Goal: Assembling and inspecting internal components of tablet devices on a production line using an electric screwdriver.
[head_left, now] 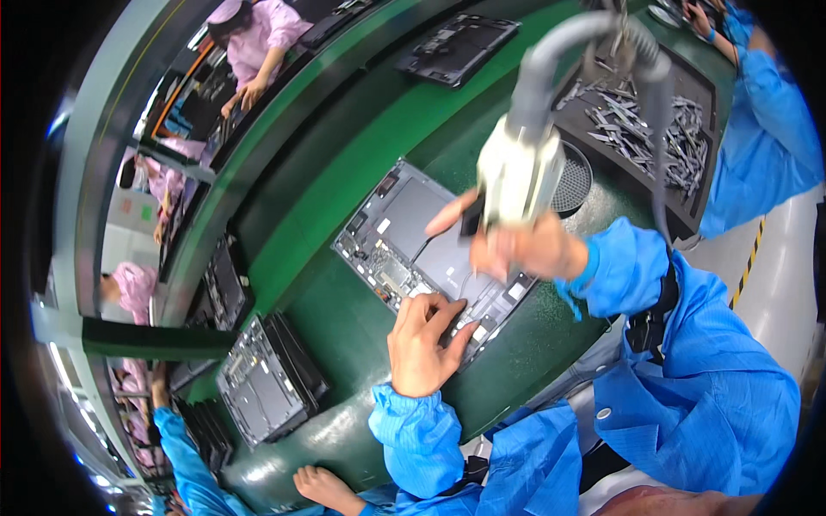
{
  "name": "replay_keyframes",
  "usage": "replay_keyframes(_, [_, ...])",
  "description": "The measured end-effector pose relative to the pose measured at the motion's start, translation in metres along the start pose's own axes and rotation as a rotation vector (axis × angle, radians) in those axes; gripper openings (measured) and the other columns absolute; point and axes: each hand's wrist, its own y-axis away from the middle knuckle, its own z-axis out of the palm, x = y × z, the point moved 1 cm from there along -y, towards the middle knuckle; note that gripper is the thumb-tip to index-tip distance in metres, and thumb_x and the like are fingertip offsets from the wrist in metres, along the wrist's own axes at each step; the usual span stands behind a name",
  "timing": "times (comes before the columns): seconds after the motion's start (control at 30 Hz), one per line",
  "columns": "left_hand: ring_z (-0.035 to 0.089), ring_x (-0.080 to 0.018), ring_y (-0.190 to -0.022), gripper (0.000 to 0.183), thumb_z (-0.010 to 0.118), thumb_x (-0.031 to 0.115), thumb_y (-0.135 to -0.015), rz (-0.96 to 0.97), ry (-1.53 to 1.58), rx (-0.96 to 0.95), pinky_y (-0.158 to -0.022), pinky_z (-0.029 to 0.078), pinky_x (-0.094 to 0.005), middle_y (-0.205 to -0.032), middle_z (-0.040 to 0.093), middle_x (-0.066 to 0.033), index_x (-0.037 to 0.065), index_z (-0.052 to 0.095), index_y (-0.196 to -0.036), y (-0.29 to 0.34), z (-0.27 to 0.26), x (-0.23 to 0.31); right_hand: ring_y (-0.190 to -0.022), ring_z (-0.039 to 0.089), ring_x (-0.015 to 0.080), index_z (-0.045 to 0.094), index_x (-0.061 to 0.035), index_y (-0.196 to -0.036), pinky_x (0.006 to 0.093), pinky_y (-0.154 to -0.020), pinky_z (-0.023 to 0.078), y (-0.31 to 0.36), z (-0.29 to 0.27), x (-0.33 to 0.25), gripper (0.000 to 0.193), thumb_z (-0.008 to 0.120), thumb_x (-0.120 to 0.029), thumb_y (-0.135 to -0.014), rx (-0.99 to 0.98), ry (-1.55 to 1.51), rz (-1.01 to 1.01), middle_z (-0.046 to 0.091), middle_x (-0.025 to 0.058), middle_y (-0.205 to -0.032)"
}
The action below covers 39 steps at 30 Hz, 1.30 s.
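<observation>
A grey laptop case [419, 199] with its inner boards and cables exposed lies at a slant on the green bench. My left hand [422, 340] rests on the case's near edge, fingers bent and thumb apart from the index finger. Over the right part of the case, my right hand [538, 245] is wrapped round a white hand-held tool [520, 172] on a thick grey hose [568, 43]. The right hand is blurred by motion, and the tool's tip is hidden. A black cable [424, 248] runs across the case below the right hand's outstretched finger.
A dark tray [705, 95] of loose metal strips stands far right, beside a round mesh-topped container [572, 181]. Another laptop case [456, 47] lies at the back; stacked cases [262, 378] sit left. Co-workers' hands [323, 488] and sleeves [766, 138] are close on both sides.
</observation>
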Motion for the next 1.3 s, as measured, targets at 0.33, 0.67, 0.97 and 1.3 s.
replay_keyframes(0.33, [0.057, -0.0193, -0.068, 0.009, 0.07, -0.004, -0.073, 0.02, -0.03, 0.332, -0.061, 0.045, -0.028, -0.075, 0.062, -0.0089, 0.0, 0.067, -0.08, 0.0, 0.004, -0.015, -0.043, 0.046, 0.0088, 0.059, 0.0042, -0.088, 0.0277, -0.051, 0.046, -0.038, -0.088, -0.014, 0.037, 0.059, -0.033, -0.087, 0.536, 0.355, -0.309, 0.048, 0.002, -0.05])
replay_keyframes(0.67, [0.053, -0.0125, -0.059, 0.005, 0.068, -0.003, -0.077, -0.194, 0.033, 0.35, -0.052, 0.042, -0.0242, -0.071, 0.059, -0.0067, -0.001, 0.067, -0.081, 0.001, 0.007, -0.022, -0.042, 0.045, 0.0083, 0.06, 0.0042, -0.091, 0.026, -0.049, 0.044, -0.04, -0.089, -0.007, 0.037, 0.062, -0.033, -0.085, 0.551, 0.433, -0.209, 0.046, 0.0003, -0.048])
replay_keyframes(0.97, [0.051, -0.0128, -0.056, 0.006, 0.069, -0.002, -0.076, -0.219, 0.079, 0.387, -0.05, 0.039, -0.0243, -0.069, 0.057, -0.006, 0.0, 0.067, -0.081, 0.006, 0.008, -0.025, -0.04, 0.044, 0.0087, 0.058, 0.0018, -0.083, 0.0269, -0.047, 0.044, -0.04, -0.084, -0.005, 0.033, 0.063, -0.031, -0.085, 0.605, 0.418, -0.238, 0.046, 0.0016, -0.048])
replay_keyframes(1.3, [0.053, -0.0217, -0.056, 0.005, 0.07, 0.004, -0.074, -0.106, 0.151, 0.486, -0.052, 0.043, -0.0319, -0.063, 0.055, -0.0073, 0.002, 0.065, -0.074, 0.001, 0.02, -0.043, -0.047, 0.048, 0.0091, 0.062, 0.0031, -0.098, 0.0265, -0.051, 0.045, -0.035, -0.098, -0.016, 0.046, 0.052, -0.041, -0.093, 0.495, 0.413, -0.405, 0.046, -0.0007, -0.053])
